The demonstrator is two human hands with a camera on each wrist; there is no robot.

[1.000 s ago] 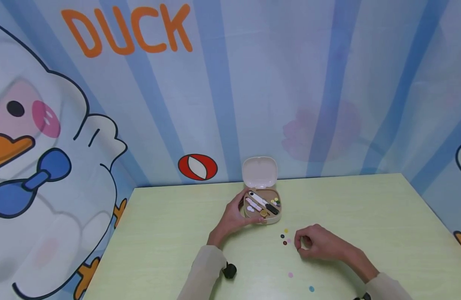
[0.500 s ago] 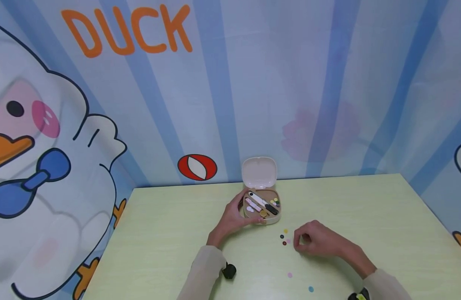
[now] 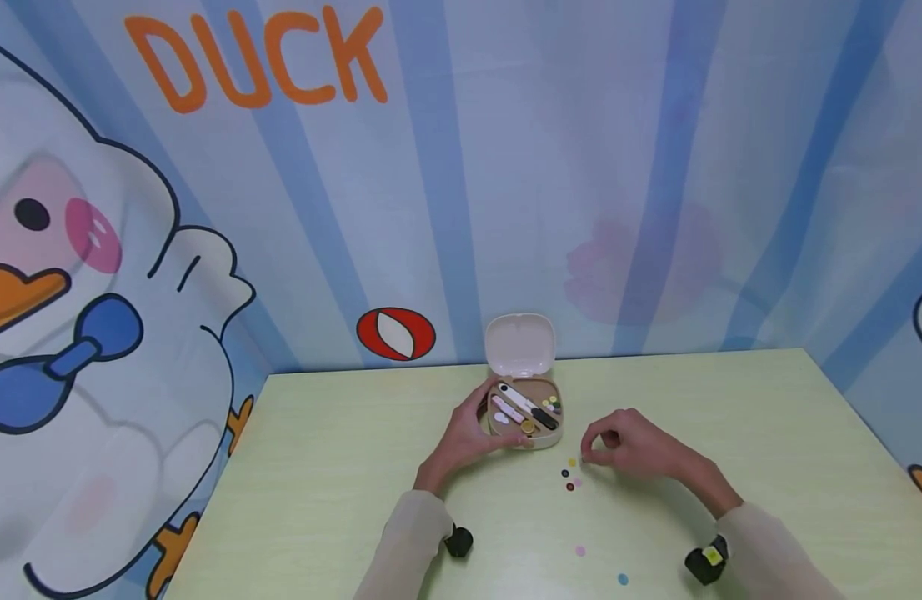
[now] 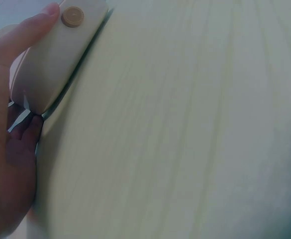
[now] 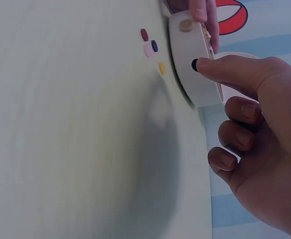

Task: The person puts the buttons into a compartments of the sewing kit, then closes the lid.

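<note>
My left hand [image 3: 461, 439] grips the left side of a small cream sewing box [image 3: 545, 441], thumb along its front. Its lid [image 3: 520, 345] stands open at the back. Inside lie a white and black tool [image 3: 527, 405], a pink stick-like item [image 3: 508, 408], a gold round piece [image 3: 528, 427] and several small buttons [image 3: 551, 403]. My right hand [image 3: 641, 446] is raised over the table, right of the box. Between its thumb and forefinger it pinches a small dark button [image 5: 195, 65], mostly covered by the fingers.
On the table [image 3: 341, 467] before the box lie a yellow button [image 3: 572, 462], a dark button [image 3: 565, 473], a dark red button [image 3: 569, 487] and a pink one [image 3: 578, 482]. Nearer are another pink button [image 3: 580, 551] and a blue button [image 3: 623, 579]. A printed curtain [image 3: 506, 167] hangs behind.
My right hand has risen off the table and moved slightly toward the box, pinching the dark button. The left hand and the box have stayed in place.
</note>
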